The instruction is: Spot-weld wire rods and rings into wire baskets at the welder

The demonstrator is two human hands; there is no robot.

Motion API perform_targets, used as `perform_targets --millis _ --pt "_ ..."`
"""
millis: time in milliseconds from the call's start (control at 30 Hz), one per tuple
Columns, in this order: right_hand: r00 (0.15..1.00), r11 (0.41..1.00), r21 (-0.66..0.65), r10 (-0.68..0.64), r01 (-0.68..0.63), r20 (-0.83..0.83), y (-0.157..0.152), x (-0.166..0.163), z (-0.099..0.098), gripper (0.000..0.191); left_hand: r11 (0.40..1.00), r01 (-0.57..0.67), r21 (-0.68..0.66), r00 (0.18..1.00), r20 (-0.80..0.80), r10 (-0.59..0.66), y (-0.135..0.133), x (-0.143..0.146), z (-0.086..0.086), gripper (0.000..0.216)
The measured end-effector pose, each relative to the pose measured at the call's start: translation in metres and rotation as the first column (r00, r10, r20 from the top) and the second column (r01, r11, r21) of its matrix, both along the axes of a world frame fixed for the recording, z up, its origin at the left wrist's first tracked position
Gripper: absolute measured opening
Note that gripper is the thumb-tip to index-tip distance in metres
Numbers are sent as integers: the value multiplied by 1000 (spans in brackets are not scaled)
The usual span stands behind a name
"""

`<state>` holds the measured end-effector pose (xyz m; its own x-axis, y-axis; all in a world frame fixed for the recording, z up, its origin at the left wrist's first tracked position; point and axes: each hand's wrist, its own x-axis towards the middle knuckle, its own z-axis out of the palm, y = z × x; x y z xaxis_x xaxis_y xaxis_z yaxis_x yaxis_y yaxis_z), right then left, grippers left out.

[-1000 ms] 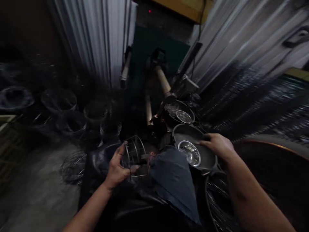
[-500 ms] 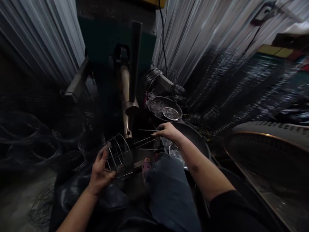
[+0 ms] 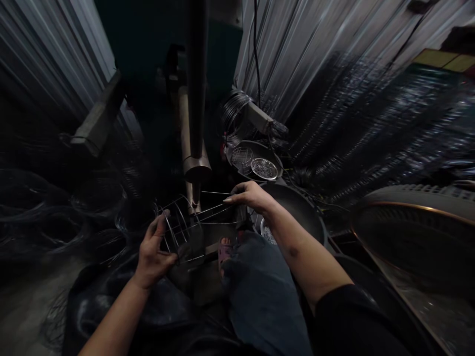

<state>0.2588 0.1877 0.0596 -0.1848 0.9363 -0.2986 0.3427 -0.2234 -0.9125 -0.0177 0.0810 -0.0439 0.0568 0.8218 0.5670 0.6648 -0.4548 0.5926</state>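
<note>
My left hand grips the near side of a round wire frame, built of curved hoops joined by straight wires. It is held tilted, thumb and fingers around its outer edge. To the right, my right hand pinches thin straight wires that extend left toward the frame. Whether these wires are joined to the frame I cannot tell. Close behind the frame is the lower tip of a machine's metal electrode, under a thick cylindrical arm. The dark background hides the frame's far side.
A dark pan holding round wire pieces stands beyond my right hand, near a wire coil. A larger black bowl sits beside my right forearm. Far right is a fan; wire hoops lie left.
The view has tilted down and closer to the machine. Both hands keep their holds, and the frame and wires now appear nearer the electrode tip.
</note>
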Motion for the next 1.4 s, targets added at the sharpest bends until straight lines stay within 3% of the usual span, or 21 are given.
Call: perform_targets --millis 333,900,1400 --pt "1000 999 27 -17 16 17 1 2 7 34 1000 -4 8 1000 21 4 8 4 11 89" --pt "1000 999 38 -21 20 17 15 3 10 35 997 43 -67 985 169 -31 23 4 7 89" --pt "999 998 66 -12 10 30 22 3 8 37 999 35 -42 985 171 -27 29 5 3 91"
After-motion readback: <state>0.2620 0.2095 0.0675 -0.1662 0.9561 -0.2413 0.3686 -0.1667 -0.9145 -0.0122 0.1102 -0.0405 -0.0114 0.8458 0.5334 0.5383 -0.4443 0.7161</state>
